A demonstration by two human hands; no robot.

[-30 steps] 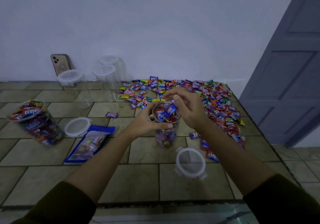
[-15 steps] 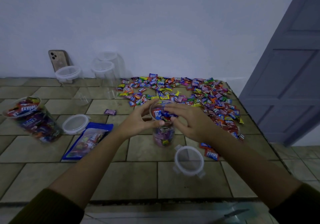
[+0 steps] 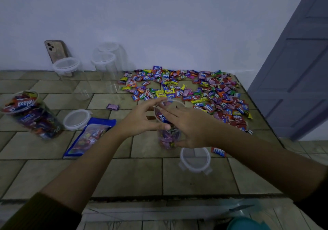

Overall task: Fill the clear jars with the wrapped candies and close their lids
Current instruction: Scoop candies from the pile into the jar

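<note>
Jars (image 3: 30,116) five, loose lids (image 3: 195,159) two.

Multicoloured candies (image 3: 186,89) on olive-brown tiles (image 3: 145,174); blue bag (image 3: 88,137).

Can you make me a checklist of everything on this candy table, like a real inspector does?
Surface: tiled counter, with candies spread over its far right.
Job's things: jar partly filled, no lid on; full jar at left, seemingly lidless; empty jars at the back with lids on; loose lids; candy pile.
Clutter: candy bag; stray candy; phone leaning on the wall.
Hands: left hand grips the jar; right hand lies flat over its mouth.
Cables: nothing seen.
Surroundings: pale wall; grey door at right.
</note>
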